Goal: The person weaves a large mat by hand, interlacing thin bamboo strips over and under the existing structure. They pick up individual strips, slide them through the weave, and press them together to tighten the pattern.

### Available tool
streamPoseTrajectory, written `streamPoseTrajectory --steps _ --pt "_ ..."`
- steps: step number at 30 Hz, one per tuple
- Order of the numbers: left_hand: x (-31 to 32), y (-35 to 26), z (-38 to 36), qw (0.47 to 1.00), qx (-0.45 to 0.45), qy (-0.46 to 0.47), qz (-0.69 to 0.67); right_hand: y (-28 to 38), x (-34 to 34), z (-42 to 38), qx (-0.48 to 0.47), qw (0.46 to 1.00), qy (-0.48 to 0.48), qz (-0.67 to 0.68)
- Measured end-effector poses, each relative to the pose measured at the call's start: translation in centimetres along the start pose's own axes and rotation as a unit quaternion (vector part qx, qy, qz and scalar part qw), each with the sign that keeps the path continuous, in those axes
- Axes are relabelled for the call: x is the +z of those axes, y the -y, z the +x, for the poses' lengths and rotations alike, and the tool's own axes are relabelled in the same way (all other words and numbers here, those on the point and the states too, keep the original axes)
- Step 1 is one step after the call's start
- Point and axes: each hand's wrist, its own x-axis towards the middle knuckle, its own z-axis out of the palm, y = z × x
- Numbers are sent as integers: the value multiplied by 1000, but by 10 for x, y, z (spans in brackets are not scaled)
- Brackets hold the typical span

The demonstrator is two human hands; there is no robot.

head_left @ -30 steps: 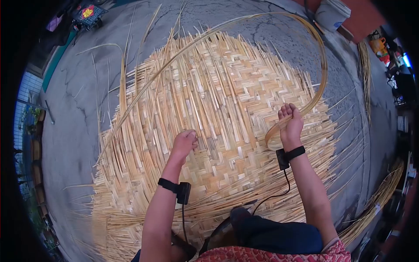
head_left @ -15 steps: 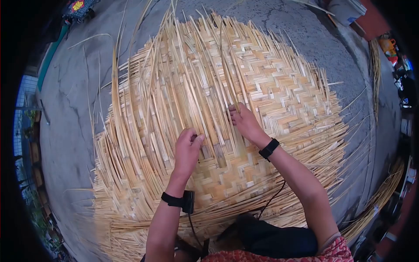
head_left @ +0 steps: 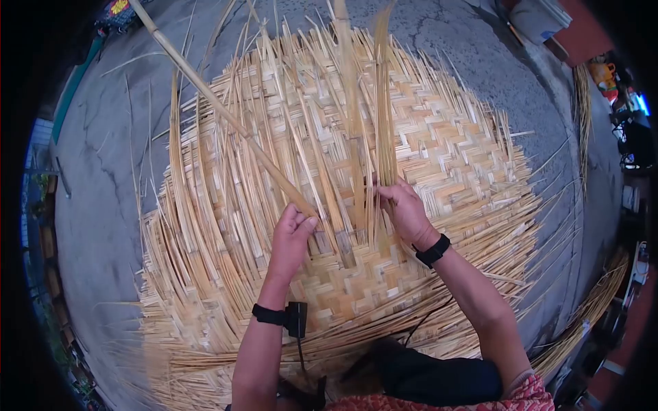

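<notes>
A large woven bamboo mat (head_left: pixel 439 137) lies on the ground, zigzag-patterned on the right, with loose strips standing along its left part. My left hand (head_left: pixel 293 236) pinches the lower end of a long bamboo strip (head_left: pixel 229 118), which slants up to the upper left above the mat. Gripped in my right hand (head_left: pixel 406 209) is a bundle of thin bamboo strips (head_left: pixel 384 109), raised nearly upright from the weave. Another raised, blurred strip (head_left: pixel 351 103) stands just left of that bundle.
Grey cracked pavement (head_left: pixel 103 205) surrounds the mat. Loose bamboo strips (head_left: pixel 596 301) lie in a pile at the right. A white container (head_left: pixel 538 20) stands at the upper right. A cable (head_left: pixel 301 353) hangs from my left wrist strap.
My left hand now holds a long slanting strip that did not show before. The right hand has moved slightly right and down, and its bundle now stands raised.
</notes>
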Motion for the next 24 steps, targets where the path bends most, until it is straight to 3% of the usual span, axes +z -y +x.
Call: streamPoseTrajectory --steps 3,5,6,8,9,11,15,16,17,18,20,21,23,24 --pt "-7 -19 19 996 -65 46 27 5 -3 -5 -5 999 21 27" --pt "-3 -26 23 986 -74 4 -151 1 -8 -4 -1 999 34 8" --pt "-4 -32 25 986 -72 4 -151 4 -7 -7 -2 999 34 8" --pt "-10 -48 30 904 -95 260 -327 12 -2 -15 -14 999 41 8" --pt "-8 -55 33 904 -91 261 -327 12 -3 -18 -19 999 43 6" --pt "0 -66 38 936 -208 235 -161 10 -6 -22 -14 997 75 4" --pt "15 -70 29 945 -196 164 -203 16 -13 -5 71 984 118 -114" --pt "15 -71 27 940 -189 154 -240 25 -15 4 38 903 235 -358" --pt "15 -72 24 933 -181 143 -277 31 -15 10 1 749 332 -574" --pt "10 -66 21 933 -181 143 -275 35 -11 11 0 750 332 -572" --pt "-10 -44 13 928 -67 8 -366 43 0 10 37 771 312 -554" --pt "-18 -37 5 929 -65 10 -365 38 -6 18 -22 782 320 -535" --pt "-37 -17 -21 926 72 5 -371 40 -5 18 -48 761 306 -570" --pt "-44 -12 -35 946 150 -10 -288 39 -2 17 -73 738 294 -603"
